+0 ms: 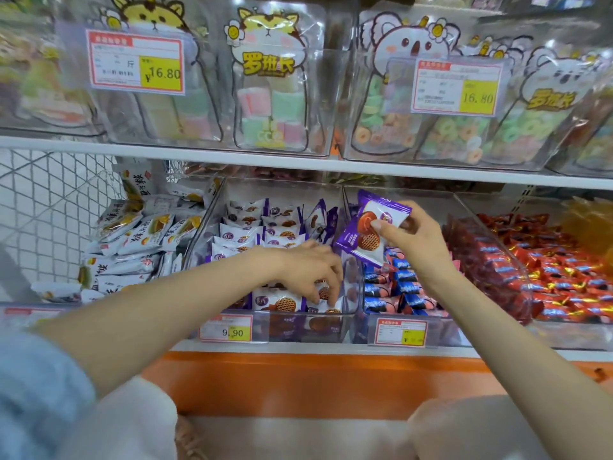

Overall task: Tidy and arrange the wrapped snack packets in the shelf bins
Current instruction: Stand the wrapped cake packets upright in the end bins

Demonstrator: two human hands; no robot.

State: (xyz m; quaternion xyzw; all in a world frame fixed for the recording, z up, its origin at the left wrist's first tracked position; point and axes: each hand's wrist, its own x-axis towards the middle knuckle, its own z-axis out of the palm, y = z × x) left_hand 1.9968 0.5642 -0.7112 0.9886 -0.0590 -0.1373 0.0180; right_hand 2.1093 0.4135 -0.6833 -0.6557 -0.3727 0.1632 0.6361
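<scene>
A clear shelf bin (232,194) holds rows of purple-and-white waffle snack packets (245,227). My left hand (311,270) reaches down into the front of this bin, its fingers curled on a packet (323,305) lying there. My right hand (411,240) is raised over the divider between this bin and the one to its right, pinching two purple waffle packets (371,227) by their edge. The lower of the two hangs tilted below my thumb.
Left of the purple bin lie white-and-yellow packets (139,234). To the right are a bin of blue packets (398,287) and a bin of red packets (547,270). Price tags (225,328) hang on the bin fronts. Candy bags (268,78) fill the shelf above.
</scene>
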